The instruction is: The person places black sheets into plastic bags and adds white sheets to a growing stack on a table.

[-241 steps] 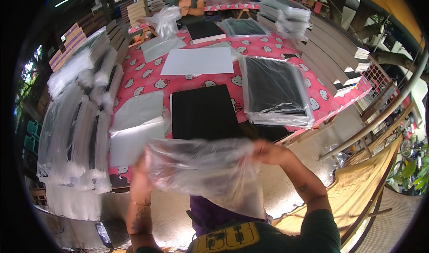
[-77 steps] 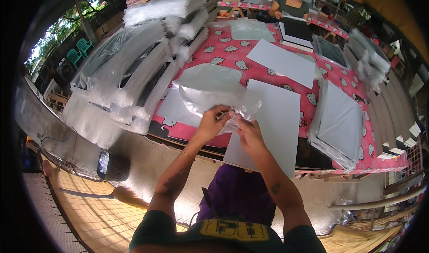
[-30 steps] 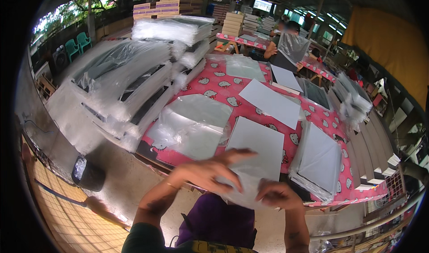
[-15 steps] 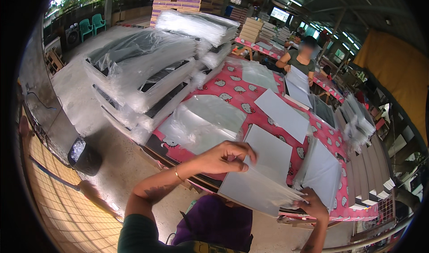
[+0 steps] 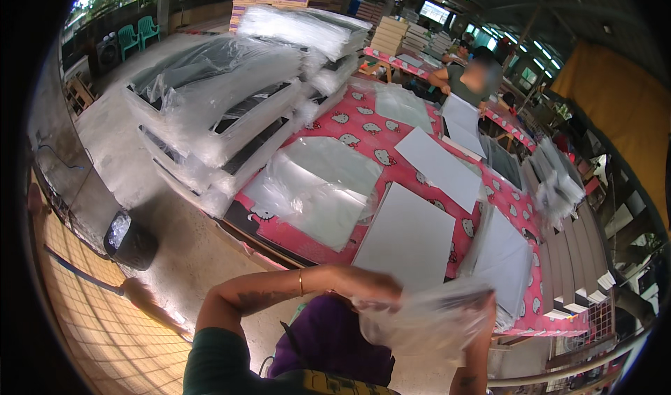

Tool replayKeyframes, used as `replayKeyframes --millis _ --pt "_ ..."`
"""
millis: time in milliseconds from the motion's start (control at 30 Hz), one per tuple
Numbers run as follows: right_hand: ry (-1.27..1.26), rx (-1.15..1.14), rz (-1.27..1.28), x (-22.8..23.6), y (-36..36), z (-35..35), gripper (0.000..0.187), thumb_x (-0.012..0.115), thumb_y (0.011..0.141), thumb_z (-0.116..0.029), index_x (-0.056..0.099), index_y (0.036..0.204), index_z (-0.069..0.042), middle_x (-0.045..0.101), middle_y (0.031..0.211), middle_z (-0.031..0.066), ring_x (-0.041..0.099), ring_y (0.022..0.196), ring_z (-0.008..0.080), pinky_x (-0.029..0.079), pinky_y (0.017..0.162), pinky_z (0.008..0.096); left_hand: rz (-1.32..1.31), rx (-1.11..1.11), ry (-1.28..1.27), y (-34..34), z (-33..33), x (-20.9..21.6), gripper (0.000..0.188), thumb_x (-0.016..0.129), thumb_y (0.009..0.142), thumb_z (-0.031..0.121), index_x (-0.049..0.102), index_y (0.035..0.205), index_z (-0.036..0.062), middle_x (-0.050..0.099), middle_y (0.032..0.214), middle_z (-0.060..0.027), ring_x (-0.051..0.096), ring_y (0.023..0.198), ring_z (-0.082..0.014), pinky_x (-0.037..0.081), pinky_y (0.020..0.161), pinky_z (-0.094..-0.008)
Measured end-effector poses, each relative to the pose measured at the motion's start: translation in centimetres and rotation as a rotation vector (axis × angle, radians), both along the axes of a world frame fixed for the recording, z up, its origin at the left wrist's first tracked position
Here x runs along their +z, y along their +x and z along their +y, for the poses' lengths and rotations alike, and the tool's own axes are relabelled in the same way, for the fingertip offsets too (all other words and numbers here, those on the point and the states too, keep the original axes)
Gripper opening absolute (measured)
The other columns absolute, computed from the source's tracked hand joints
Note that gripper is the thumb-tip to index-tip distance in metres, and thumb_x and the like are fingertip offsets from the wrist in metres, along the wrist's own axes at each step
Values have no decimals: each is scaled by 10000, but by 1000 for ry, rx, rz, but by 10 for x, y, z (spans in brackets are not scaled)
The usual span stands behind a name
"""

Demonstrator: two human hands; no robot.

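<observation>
Low in the frame, right of centre, the person holds a clear bag [image 5: 419, 318] up close to the chest, in front of the table edge. The left hand [image 5: 367, 284] sits at the bag's upper left corner, fingers curled down over the plastic and gripping it. The right hand [image 5: 482, 304] is at the bag's upper right corner, mostly veiled by the film; it seems to pinch the edge, though the fingers cannot be made out clearly. The bag hangs slack between both hands, crumpled and blurred.

Just above the bag a white sheet [image 5: 409, 238] lies flat on the pink table [image 5: 363, 126], its near edge close to the table's rim. To its left lies a pile of clear bags [image 5: 318, 185], and to its right a bagged stack [image 5: 503, 262] near the right-hand rim. Bare floor [image 5: 203, 255] opens at the lower left, between the table and a dark bin [image 5: 129, 240]. Another person [image 5: 470, 81] works at the table's far end, upper right
</observation>
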State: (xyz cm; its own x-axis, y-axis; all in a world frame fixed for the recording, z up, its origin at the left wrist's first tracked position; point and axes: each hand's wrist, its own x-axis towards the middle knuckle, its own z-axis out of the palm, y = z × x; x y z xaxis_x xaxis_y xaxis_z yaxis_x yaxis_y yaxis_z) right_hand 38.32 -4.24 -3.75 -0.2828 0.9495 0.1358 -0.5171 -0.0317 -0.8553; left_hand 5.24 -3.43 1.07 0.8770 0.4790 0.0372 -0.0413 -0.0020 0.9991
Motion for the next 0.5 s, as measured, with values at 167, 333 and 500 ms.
replayKeyframes --millis 167,333,500 --pt "-135 176 -6 -12 32 -7 303 611 890 -293 588 1052 -39 651 888 96 609 766 203 503 708 331 -536 331 68 -10 6 -10 409 512 948 400 599 832 17 543 669 -12 559 614 -101 482 598 -275" --pt "-491 -112 361 -63 45 3 421 514 925 -410 541 1152 -57 642 979 102 616 748 209 499 708 381 65 64 -50 -18 15 -37 381 524 947 358 624 871 -2 592 746 -50 590 668 -145 503 658 -320" --pt "-95 461 -655 -55 35 -15 422 579 895 -415 588 1053 -24 606 822 19 577 726 179 475 635 295 -465 282 -226 -28 2 -21 277 589 924 274 646 896 4 659 862 -58 626 862 -136 495 766 -272"
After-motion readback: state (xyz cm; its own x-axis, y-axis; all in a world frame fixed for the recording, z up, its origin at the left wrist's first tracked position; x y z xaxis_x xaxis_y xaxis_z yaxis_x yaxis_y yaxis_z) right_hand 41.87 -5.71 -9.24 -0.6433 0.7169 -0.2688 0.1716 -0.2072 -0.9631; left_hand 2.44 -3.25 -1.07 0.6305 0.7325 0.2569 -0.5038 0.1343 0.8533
